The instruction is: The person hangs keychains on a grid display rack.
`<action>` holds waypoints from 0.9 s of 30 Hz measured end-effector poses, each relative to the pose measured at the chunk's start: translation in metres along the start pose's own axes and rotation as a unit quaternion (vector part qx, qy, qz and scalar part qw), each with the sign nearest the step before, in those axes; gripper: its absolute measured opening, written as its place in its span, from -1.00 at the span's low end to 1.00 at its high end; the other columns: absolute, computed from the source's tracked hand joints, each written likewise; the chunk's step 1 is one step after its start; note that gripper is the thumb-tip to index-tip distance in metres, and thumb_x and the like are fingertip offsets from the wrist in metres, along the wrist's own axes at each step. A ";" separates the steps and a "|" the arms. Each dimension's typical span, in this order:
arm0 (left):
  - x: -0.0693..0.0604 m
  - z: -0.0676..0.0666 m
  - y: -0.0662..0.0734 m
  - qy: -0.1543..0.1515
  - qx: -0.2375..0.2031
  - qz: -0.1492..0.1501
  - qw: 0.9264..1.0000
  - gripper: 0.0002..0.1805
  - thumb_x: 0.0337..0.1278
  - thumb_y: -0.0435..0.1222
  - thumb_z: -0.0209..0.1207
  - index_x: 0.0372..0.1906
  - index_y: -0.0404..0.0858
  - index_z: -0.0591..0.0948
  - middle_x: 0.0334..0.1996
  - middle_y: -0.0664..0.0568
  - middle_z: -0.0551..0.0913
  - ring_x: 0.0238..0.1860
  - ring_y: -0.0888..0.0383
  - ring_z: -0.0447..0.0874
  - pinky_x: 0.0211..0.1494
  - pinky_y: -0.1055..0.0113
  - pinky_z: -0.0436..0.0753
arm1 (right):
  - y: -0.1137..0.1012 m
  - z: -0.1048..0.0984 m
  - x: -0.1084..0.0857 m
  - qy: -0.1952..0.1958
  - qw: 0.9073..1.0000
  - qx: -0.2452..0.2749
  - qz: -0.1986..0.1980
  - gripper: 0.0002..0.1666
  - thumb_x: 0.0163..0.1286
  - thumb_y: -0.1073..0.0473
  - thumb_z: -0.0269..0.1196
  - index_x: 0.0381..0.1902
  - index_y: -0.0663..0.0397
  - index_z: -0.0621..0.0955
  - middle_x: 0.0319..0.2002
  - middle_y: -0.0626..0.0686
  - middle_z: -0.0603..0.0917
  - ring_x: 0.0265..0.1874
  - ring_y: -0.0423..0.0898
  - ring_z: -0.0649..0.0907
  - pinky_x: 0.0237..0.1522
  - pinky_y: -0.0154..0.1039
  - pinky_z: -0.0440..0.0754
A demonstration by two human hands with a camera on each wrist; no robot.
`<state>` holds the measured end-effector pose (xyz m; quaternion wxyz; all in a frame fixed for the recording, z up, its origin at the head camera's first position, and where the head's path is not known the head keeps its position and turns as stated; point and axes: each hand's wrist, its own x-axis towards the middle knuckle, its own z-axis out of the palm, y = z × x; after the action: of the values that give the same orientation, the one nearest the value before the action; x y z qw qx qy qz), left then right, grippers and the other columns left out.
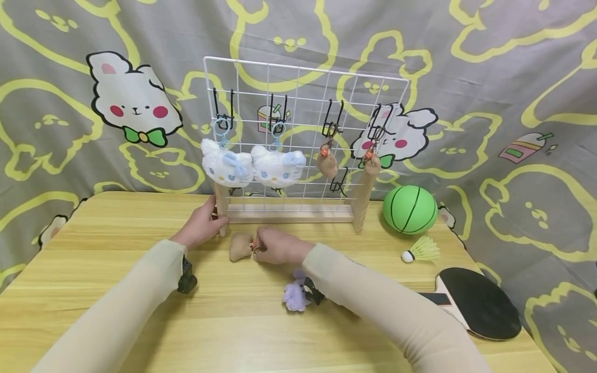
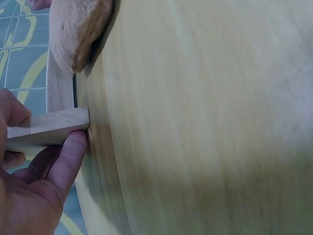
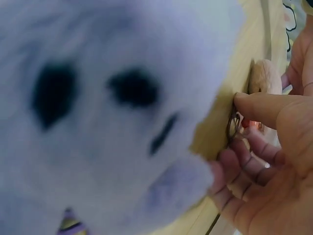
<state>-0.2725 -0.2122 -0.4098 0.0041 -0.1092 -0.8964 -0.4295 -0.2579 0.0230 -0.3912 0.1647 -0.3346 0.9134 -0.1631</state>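
My left hand [image 1: 202,225] grips the left wooden leg [image 2: 54,125] of a white wire grid rack [image 1: 298,66], fingers on one side and thumb on the other. At the rack's foot, my right hand [image 1: 282,245] holds the metal ring [image 3: 234,125] of a brown plush keychain [image 1: 240,247], whose body lies on the table. Beneath the right wrist is a purple plush toy [image 1: 295,297], large and blurred in the right wrist view. On the rack's black hooks hang two white cat plush keychains [image 1: 278,168] and two brown plush keychains [image 1: 328,161].
Right of the rack sit a green ball [image 1: 410,210] and a yellow shuttlecock [image 1: 421,250]. A black table tennis bat [image 1: 480,303] lies near the table's right edge, its handle partly behind my right sleeve. A patterned grey curtain [image 1: 163,31] hangs behind the table.
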 end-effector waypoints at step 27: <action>-0.003 0.000 0.003 -0.001 -0.004 0.006 1.000 -0.23 0.44 -0.39 0.07 0.60 -0.53 0.05 0.28 -0.61 0.49 0.14 -0.40 0.68 0.04 -0.05 0.77 | 0.042 -0.018 -0.029 0.057 0.941 0.331 -0.042 -0.81 0.64 0.28 0.05 -0.01 0.34 0.53 0.12 0.36 0.73 0.14 0.28 0.73 0.19 0.03 0.76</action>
<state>-0.2695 -0.2112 -0.4078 0.0056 -0.1152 -0.8941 -0.4327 -0.2681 0.0761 -0.3872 0.2069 -0.2895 0.8006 -0.4821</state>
